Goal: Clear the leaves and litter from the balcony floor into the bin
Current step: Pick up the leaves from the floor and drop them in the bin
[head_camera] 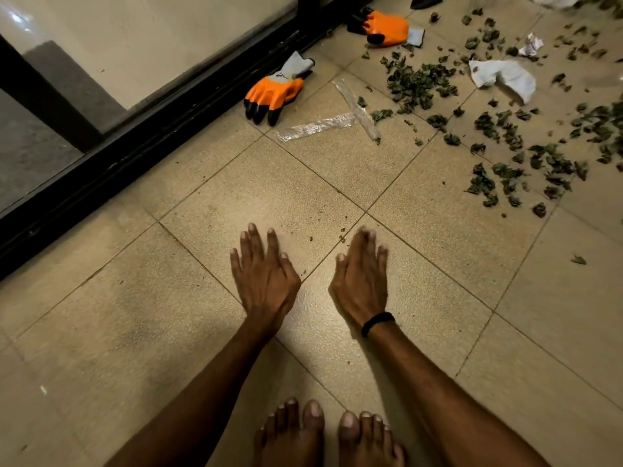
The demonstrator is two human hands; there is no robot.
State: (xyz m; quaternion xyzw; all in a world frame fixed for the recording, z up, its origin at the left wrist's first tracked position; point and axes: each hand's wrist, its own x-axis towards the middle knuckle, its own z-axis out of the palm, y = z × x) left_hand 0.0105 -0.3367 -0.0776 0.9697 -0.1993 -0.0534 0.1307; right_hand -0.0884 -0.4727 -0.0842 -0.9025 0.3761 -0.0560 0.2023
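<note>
My left hand [264,276] and my right hand [362,276] are stretched out side by side over the beige tiled floor [269,183], fingers straight, holding nothing. Dry green leaves [418,84] lie scattered across the tiles to the upper right, well beyond my hands. Among them are crumpled white paper [505,75], a smaller paper scrap [531,45] and two clear plastic strips [317,126]. No bin is in view.
Two orange work gloves lie near the black sliding-door track [135,153]: one [273,92] by the plastic strips, another [384,26] further back. My bare feet [327,436] stand at the bottom edge. A dark object [426,0] sits at the top edge.
</note>
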